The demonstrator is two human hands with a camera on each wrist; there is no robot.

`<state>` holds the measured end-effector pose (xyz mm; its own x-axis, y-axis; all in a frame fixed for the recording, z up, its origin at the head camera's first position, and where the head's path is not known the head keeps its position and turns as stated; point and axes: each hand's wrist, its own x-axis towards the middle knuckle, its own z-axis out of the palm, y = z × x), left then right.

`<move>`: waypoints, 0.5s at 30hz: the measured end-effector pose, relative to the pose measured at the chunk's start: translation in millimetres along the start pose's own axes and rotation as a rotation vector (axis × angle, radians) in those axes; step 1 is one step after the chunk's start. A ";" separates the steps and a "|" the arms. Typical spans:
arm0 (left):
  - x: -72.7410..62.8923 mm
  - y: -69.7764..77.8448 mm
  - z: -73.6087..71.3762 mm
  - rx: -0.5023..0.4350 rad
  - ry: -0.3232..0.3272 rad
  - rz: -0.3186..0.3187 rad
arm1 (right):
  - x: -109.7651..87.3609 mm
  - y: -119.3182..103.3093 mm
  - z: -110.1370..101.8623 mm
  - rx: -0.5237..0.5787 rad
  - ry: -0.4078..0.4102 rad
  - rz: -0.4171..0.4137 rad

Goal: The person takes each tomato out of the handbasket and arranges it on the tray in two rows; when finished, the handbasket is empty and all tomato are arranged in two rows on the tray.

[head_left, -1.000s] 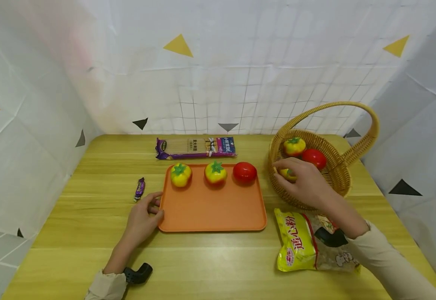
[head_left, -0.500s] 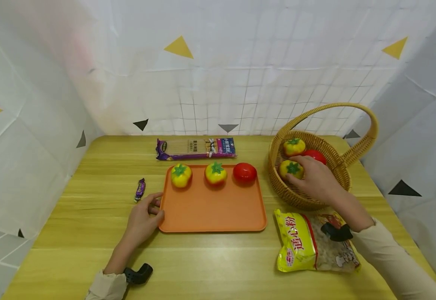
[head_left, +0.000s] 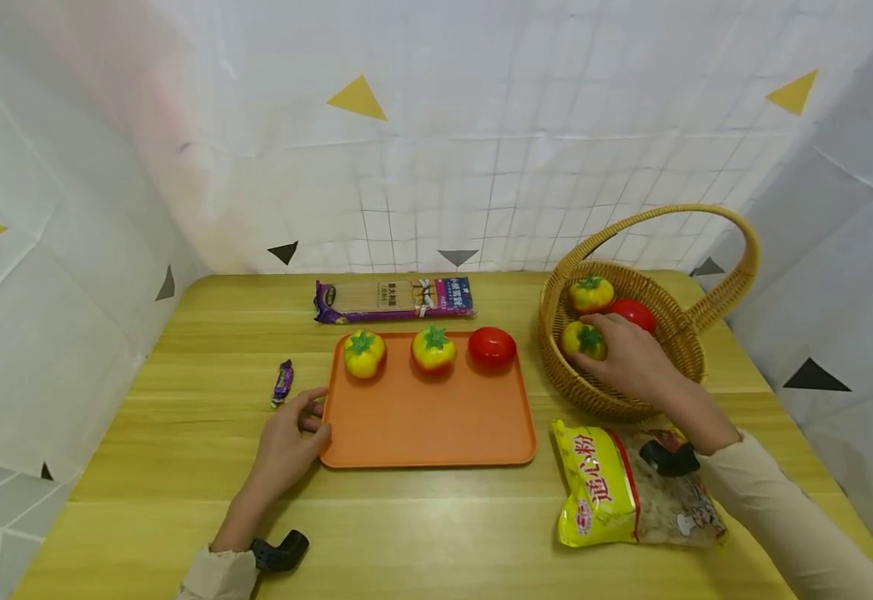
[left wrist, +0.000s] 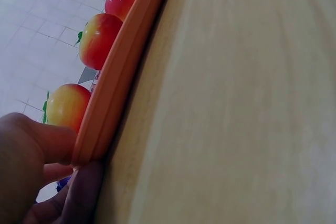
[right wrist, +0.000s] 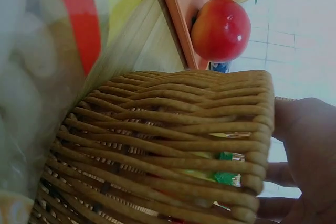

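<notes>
My left hand [head_left: 290,437] holds the left rim of an orange tray [head_left: 428,425], thumb and fingers at its edge in the left wrist view. Along the tray's far side sit two yellow-and-red toy persimmons [head_left: 364,354] with green leaf tops and a red toy tomato [head_left: 492,348]. Inside the wicker basket [head_left: 624,400], my right hand [head_left: 631,357] grips another toy persimmon [head_left: 580,339], thumb on its near side and fingers on its far side. Behind it in the basket lie one more persimmon [head_left: 590,293] and a red tomato [head_left: 634,314], partly covered by the hand.
A yellow bag of macaroni [head_left: 601,487] lies in front of the basket, below my right wrist. Behind the tray is a pack of spaghetti [head_left: 394,300]. A purple wrapped candy [head_left: 283,383] lies left of the tray. The basket's tall handle [head_left: 744,242] arches over its back.
My right hand first hovered over the near persimmon in the basket, then drew slightly right, and its thumb and fingers now grip it. The left hand and tray stay put.
</notes>
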<state>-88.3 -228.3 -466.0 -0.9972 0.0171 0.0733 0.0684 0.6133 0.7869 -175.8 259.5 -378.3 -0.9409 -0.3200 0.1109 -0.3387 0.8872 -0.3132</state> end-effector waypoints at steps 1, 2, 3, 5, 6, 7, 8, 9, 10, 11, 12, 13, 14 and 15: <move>-0.3 -0.2 0.3 0.000 0.003 0.000 | 1.0 0.7 0.4 -0.002 0.000 -0.001; -0.6 -0.6 0.7 -0.002 0.006 -0.001 | 1.8 1.6 1.0 -0.003 -0.004 -0.001; -1.1 -0.8 0.9 -0.002 0.006 -0.003 | 2.6 2.6 1.5 -0.005 -0.011 0.002; -2.2 -1.2 1.3 -0.004 0.007 -0.011 | 3.9 4.2 2.8 -0.004 -0.025 0.011; -2.6 -1.5 1.6 -0.006 0.007 -0.015 | 4.4 4.9 3.4 -0.004 -0.033 0.016; -3.0 -1.8 1.7 -0.006 0.006 -0.018 | 4.9 5.8 4.1 -0.005 -0.040 0.022; -3.2 -2.0 1.8 -0.007 0.006 -0.016 | 5.4 6.6 4.7 -0.004 -0.045 0.026; -3.4 -1.8 1.8 -0.005 0.007 -0.012 | 5.9 7.3 5.3 -0.002 -0.047 0.029; -3.2 -1.9 1.9 -0.004 0.009 -0.006 | 6.7 7.9 5.7 0.001 -0.047 0.029; -2.7 -2.0 1.9 -0.003 0.010 0.002 | 7.6 8.7 6.3 0.002 -0.048 0.027; -2.2 -2.0 1.9 0.000 0.013 0.009 | 8.6 9.4 6.7 0.006 -0.050 0.023; -1.5 -1.9 1.8 0.003 0.014 0.015 | 9.7 10.2 7.3 0.012 -0.054 0.020; -0.9 -1.7 1.7 0.004 0.015 0.020 | 10.9 10.9 7.8 0.017 -0.058 0.015; -0.1 -1.4 1.5 0.005 0.013 0.020 | 12.1 11.9 8.3 0.022 -0.065 0.012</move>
<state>-88.4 -228.0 -468.0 -0.9951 0.0197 0.0969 0.0883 0.6170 0.7820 -191.1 263.4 -388.5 -0.9426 -0.3309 0.0462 -0.3267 0.8839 -0.3348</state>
